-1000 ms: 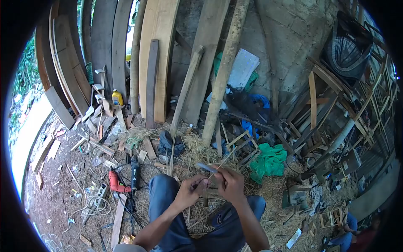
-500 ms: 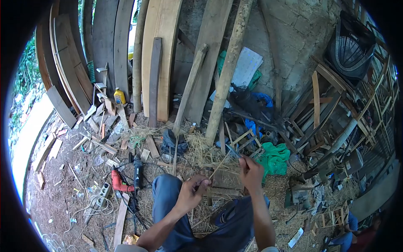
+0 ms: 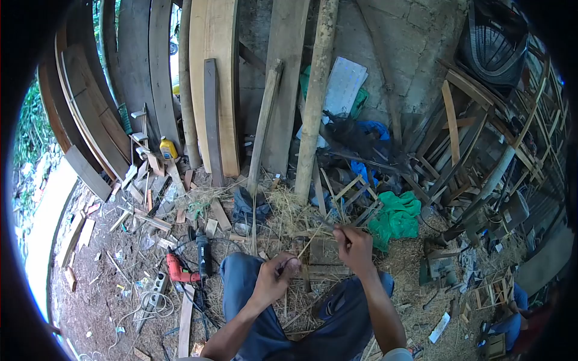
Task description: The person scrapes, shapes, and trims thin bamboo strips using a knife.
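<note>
My left hand is closed on a thin pale strip, held above my lap and slanting up to the right. My right hand is closed round a knife, whose blade points up and left, above the far end of the strip. The blade looks blurred, and whether it touches the strip is hard to tell. Both hands are over my crossed legs, apart from each other.
Left of my knee lie a red drill, a dark power tool and a power strip. A green plastic bag lies ahead right. Boards lean ahead. Another person's legs show at lower right.
My right hand with the knife has moved right, away from my left hand, since the oldest frame. More of the strip shows between them. The view has shifted slightly.
</note>
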`<act>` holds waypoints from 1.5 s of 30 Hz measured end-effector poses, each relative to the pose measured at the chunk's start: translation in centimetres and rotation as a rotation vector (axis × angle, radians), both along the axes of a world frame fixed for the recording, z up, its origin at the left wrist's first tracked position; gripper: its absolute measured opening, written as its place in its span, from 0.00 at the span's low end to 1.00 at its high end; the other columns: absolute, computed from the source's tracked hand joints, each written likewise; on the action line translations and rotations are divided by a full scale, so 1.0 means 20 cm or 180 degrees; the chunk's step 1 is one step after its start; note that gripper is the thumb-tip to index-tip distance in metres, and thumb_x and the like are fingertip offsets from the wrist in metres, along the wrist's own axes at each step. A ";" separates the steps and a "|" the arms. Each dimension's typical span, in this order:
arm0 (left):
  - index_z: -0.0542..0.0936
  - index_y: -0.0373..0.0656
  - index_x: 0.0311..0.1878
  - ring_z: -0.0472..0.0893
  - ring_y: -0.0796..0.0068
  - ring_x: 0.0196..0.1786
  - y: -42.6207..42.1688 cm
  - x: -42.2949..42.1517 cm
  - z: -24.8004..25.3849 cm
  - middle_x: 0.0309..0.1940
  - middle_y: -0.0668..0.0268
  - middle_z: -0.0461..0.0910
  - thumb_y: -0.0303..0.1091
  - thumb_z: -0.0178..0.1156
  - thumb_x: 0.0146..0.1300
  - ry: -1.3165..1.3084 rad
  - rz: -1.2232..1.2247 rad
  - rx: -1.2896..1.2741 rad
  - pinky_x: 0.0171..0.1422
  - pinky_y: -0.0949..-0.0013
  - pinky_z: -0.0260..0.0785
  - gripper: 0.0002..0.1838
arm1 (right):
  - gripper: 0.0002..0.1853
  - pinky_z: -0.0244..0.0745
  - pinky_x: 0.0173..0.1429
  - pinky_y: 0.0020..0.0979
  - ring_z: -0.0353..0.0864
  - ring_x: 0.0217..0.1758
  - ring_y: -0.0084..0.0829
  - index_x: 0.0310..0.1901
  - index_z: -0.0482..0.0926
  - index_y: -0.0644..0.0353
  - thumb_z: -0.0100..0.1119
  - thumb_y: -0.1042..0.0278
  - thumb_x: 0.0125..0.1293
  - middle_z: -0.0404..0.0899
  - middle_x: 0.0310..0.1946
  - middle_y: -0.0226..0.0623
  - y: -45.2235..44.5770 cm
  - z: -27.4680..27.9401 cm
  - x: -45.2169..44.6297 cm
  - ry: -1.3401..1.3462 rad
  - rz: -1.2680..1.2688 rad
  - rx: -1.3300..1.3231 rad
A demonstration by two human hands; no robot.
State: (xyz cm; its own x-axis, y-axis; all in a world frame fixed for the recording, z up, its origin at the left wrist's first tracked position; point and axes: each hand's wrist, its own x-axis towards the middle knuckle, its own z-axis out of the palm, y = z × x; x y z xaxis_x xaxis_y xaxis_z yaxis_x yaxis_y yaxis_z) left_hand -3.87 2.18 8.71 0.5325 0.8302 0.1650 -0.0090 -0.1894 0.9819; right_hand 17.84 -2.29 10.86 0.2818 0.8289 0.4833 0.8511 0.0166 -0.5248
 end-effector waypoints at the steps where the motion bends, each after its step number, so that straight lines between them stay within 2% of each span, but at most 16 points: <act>1: 0.79 0.36 0.39 0.66 0.87 0.26 0.00 0.00 0.00 0.23 0.73 0.72 0.33 0.55 0.69 0.0101 -0.0002 -0.0129 0.30 0.77 0.58 0.09 | 0.08 0.73 0.28 0.33 0.79 0.21 0.35 0.40 0.82 0.59 0.61 0.68 0.61 0.80 0.27 0.39 -0.01 -0.01 -0.05 -0.0139 0.0360 0.0231; 6: 0.79 0.37 0.38 0.66 0.88 0.27 0.00 0.06 -0.04 0.25 0.73 0.73 0.34 0.55 0.69 -0.0180 -0.0238 -0.0312 0.31 0.78 0.58 0.10 | 0.08 0.73 0.27 0.32 0.79 0.21 0.35 0.39 0.83 0.57 0.62 0.66 0.60 0.80 0.26 0.40 0.00 -0.09 -0.02 -0.0087 0.0769 0.0640; 8: 0.79 0.38 0.38 0.66 0.88 0.27 0.02 0.05 -0.07 0.25 0.73 0.73 0.34 0.55 0.69 -0.0328 -0.0319 -0.0387 0.30 0.79 0.57 0.09 | 0.08 0.73 0.29 0.34 0.81 0.24 0.36 0.39 0.83 0.56 0.63 0.64 0.59 0.80 0.26 0.41 0.02 -0.09 0.13 0.0369 -0.0159 0.0142; 9: 0.79 0.38 0.38 0.66 0.88 0.27 0.02 0.05 -0.08 0.25 0.73 0.72 0.34 0.55 0.69 -0.0352 -0.0308 -0.0411 0.31 0.79 0.58 0.09 | 0.08 0.73 0.29 0.34 0.81 0.24 0.36 0.39 0.83 0.56 0.63 0.64 0.59 0.80 0.26 0.41 0.02 -0.11 0.10 0.0399 -0.0158 0.0144; 11: 0.79 0.38 0.38 0.66 0.88 0.27 0.03 0.08 -0.09 0.25 0.73 0.72 0.34 0.55 0.69 -0.0375 -0.0328 -0.0458 0.31 0.79 0.58 0.09 | 0.08 0.73 0.30 0.34 0.81 0.26 0.37 0.38 0.83 0.58 0.62 0.64 0.60 0.80 0.26 0.42 -0.03 -0.13 0.01 0.0011 0.0729 0.0313; 13: 0.78 0.38 0.37 0.67 0.87 0.29 0.02 0.12 -0.05 0.25 0.73 0.72 0.33 0.54 0.69 -0.0358 -0.0440 -0.0770 0.32 0.79 0.60 0.09 | 0.08 0.72 0.28 0.34 0.80 0.24 0.37 0.37 0.83 0.59 0.61 0.65 0.61 0.80 0.26 0.42 -0.03 -0.10 -0.04 -0.0270 0.0722 0.0440; 16: 0.77 0.37 0.37 0.68 0.86 0.30 0.05 0.13 -0.10 0.26 0.72 0.72 0.34 0.54 0.70 -0.0261 -0.0426 -0.0735 0.34 0.78 0.63 0.09 | 0.08 0.70 0.26 0.33 0.78 0.21 0.37 0.36 0.84 0.60 0.60 0.66 0.61 0.80 0.24 0.40 0.03 -0.19 0.12 0.0470 0.0564 0.0648; 19: 0.77 0.37 0.37 0.69 0.86 0.30 0.08 0.11 -0.15 0.26 0.72 0.71 0.34 0.53 0.70 -0.0007 -0.0514 -0.0683 0.35 0.77 0.65 0.10 | 0.08 0.68 0.25 0.33 0.75 0.19 0.36 0.36 0.83 0.60 0.60 0.65 0.62 0.79 0.23 0.40 0.00 -0.19 0.16 0.0607 0.0087 -0.0089; 21: 0.77 0.37 0.37 0.69 0.85 0.29 0.07 0.16 -0.19 0.26 0.71 0.71 0.34 0.53 0.70 -0.0067 -0.0511 -0.0660 0.35 0.77 0.65 0.10 | 0.09 0.66 0.24 0.33 0.74 0.17 0.33 0.36 0.83 0.61 0.59 0.65 0.64 0.79 0.22 0.40 -0.03 -0.22 0.04 0.0264 0.0871 0.0252; 30: 0.76 0.36 0.38 0.70 0.83 0.30 0.07 0.23 -0.20 0.25 0.71 0.72 0.35 0.53 0.70 0.0201 -0.0535 -0.0590 0.37 0.77 0.64 0.11 | 0.10 0.69 0.26 0.32 0.78 0.20 0.34 0.37 0.83 0.60 0.59 0.62 0.64 0.81 0.24 0.41 -0.02 -0.35 0.21 0.0787 0.0527 0.0113; 34: 0.77 0.37 0.37 0.71 0.84 0.30 0.09 0.20 -0.25 0.26 0.71 0.73 0.36 0.53 0.70 0.0295 -0.0533 -0.0523 0.37 0.78 0.64 0.11 | 0.09 0.71 0.27 0.33 0.80 0.22 0.34 0.36 0.83 0.59 0.59 0.63 0.64 0.82 0.27 0.42 -0.01 -0.25 0.24 0.0792 0.0113 -0.0168; 36: 0.77 0.37 0.37 0.71 0.84 0.30 0.08 0.23 -0.23 0.27 0.71 0.73 0.35 0.53 0.70 0.0181 -0.0533 -0.0571 0.36 0.78 0.64 0.11 | 0.10 0.71 0.27 0.34 0.80 0.23 0.35 0.35 0.84 0.60 0.59 0.63 0.64 0.82 0.27 0.43 -0.02 -0.28 0.10 0.0318 0.0858 0.0095; 37: 0.77 0.37 0.37 0.71 0.84 0.31 0.08 0.22 -0.23 0.27 0.71 0.73 0.35 0.53 0.70 0.0099 -0.0524 -0.0627 0.36 0.78 0.64 0.11 | 0.10 0.71 0.27 0.34 0.80 0.23 0.35 0.35 0.84 0.60 0.59 0.63 0.64 0.82 0.27 0.43 0.00 -0.28 0.13 0.0329 0.0865 0.0107; 39: 0.77 0.37 0.37 0.71 0.84 0.31 0.09 0.18 -0.23 0.28 0.71 0.73 0.35 0.53 0.70 0.0207 -0.0500 -0.0619 0.36 0.78 0.65 0.11 | 0.10 0.71 0.28 0.34 0.79 0.23 0.36 0.36 0.84 0.61 0.60 0.62 0.63 0.80 0.26 0.45 0.05 -0.28 0.19 0.1319 0.0429 0.0108; 43: 0.77 0.37 0.38 0.72 0.84 0.30 0.10 0.15 -0.24 0.27 0.72 0.72 0.34 0.53 0.70 0.0109 -0.0609 -0.0495 0.36 0.78 0.65 0.10 | 0.10 0.71 0.29 0.34 0.79 0.23 0.34 0.37 0.84 0.60 0.58 0.63 0.64 0.80 0.25 0.44 0.03 -0.22 0.14 0.0850 0.0706 -0.0233; 45: 0.77 0.37 0.38 0.72 0.84 0.30 0.10 0.14 -0.23 0.27 0.72 0.72 0.34 0.53 0.70 0.0128 -0.0609 -0.0549 0.36 0.78 0.65 0.10 | 0.12 0.69 0.29 0.32 0.76 0.22 0.28 0.37 0.84 0.60 0.56 0.62 0.67 0.78 0.22 0.41 0.07 -0.31 0.10 0.0933 0.0848 0.0199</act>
